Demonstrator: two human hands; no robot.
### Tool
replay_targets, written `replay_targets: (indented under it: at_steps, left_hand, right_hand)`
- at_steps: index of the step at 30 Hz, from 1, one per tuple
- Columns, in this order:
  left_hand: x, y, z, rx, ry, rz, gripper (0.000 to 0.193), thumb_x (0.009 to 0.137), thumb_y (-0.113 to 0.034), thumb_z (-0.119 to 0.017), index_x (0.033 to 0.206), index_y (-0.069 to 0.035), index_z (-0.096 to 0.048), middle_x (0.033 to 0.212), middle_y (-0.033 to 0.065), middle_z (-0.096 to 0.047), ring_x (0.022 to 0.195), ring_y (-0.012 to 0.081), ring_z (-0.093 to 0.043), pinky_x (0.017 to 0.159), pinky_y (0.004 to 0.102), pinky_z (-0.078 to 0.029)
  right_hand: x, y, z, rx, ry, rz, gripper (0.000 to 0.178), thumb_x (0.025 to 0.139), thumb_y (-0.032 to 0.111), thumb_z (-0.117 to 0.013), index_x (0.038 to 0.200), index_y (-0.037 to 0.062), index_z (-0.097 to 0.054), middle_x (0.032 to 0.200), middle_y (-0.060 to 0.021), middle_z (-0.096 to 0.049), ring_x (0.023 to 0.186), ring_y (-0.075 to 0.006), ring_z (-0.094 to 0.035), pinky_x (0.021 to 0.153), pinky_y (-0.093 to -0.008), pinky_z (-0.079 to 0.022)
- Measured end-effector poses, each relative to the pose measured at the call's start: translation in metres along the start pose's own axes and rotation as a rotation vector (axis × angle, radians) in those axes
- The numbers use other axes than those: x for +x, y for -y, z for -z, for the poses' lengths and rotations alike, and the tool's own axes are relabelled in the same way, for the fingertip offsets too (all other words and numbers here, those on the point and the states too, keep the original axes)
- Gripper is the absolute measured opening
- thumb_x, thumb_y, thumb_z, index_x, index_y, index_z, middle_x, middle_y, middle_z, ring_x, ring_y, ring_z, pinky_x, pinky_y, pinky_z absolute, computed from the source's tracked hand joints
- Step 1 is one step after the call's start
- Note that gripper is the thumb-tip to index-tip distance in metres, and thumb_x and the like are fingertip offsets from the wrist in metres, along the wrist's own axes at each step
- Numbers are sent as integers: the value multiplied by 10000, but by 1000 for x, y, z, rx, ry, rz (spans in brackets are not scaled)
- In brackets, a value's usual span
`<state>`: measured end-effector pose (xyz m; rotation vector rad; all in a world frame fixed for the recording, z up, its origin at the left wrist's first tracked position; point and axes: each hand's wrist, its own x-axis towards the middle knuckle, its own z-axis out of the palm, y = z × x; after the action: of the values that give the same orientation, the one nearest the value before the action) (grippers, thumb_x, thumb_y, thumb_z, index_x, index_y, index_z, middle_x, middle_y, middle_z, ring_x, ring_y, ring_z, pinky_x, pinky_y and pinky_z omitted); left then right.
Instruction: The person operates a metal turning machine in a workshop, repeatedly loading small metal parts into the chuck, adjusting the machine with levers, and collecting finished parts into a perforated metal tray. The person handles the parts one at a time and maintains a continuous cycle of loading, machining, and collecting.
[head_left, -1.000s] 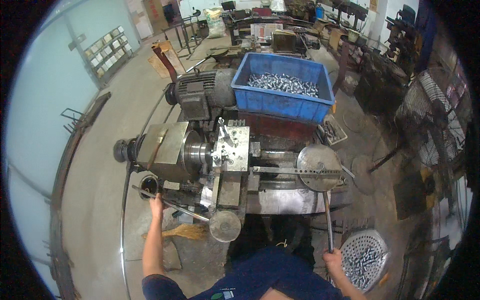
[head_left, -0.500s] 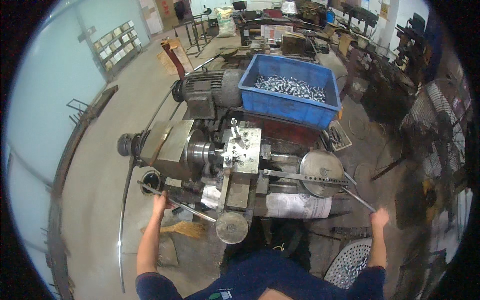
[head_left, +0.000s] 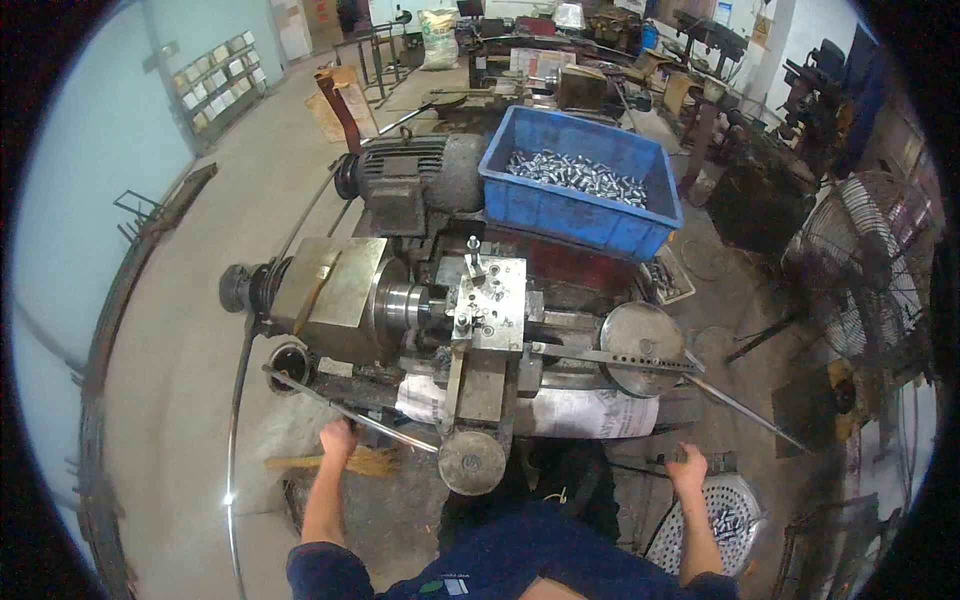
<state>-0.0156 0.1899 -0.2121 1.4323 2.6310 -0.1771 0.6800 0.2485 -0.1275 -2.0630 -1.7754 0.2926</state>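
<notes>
My left hand is curled just below the left lever rod, apart from it; whether anything is inside the fingers is hidden. That rod slants from a round metal hub on the lathe's cross slide. My right hand is raised over a perforated grey stool seat with small metal parts on it; its thumb and fingers look apart. The right lever rod sticks out untouched from a round metal disc. Between them sits the steel tool block, facing the spindle chuck.
A blue crate full of small shiny metal parts stands behind the lathe, beside an electric motor. A fan is at right. A straw broom lies at left, near a long rod. Printed paper lies under the slide.
Both hands have let go of their lever rods. My left hand has dropped lower; my right has come inward, left and down. The right rod's end has swung slightly outward.
</notes>
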Motion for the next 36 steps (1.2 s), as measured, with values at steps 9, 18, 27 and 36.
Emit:
replay_targets:
  at_steps: [9,18,27,36]
  left_hand:
    - [0,12,-19,12,177,-89,506,753,-507,-556,970,-50,-552,914,177,-622,871,339,-604,731,441,-482]
    - [-20,50,18,-184,279,-77,433,767,-419,-576,1056,-97,-590,911,152,-631,872,317,-603,735,402,-484]
    - [-106,116,207,-351,-683,168,243,790,-185,-588,1011,-83,-586,834,122,-632,754,292,-608,664,393,-473]
    - [-104,224,146,-11,-272,580,331,711,-343,-663,821,-31,-640,798,182,-623,788,349,-607,711,429,-480]
  right_hand:
    - [24,62,25,128,57,124,362,528,140,-620,864,9,-654,869,-180,-630,832,-325,-608,745,-355,-477]
    - [111,238,37,342,83,651,335,559,90,-614,887,28,-638,875,-157,-625,823,-318,-595,725,-362,-473]
    - [121,469,-40,260,192,1193,312,530,171,-589,811,51,-651,835,-119,-614,864,-326,-543,782,-406,-453]
    - [112,506,-68,-41,341,1047,271,521,243,-590,645,11,-656,696,-190,-620,720,-366,-593,715,-393,-494]
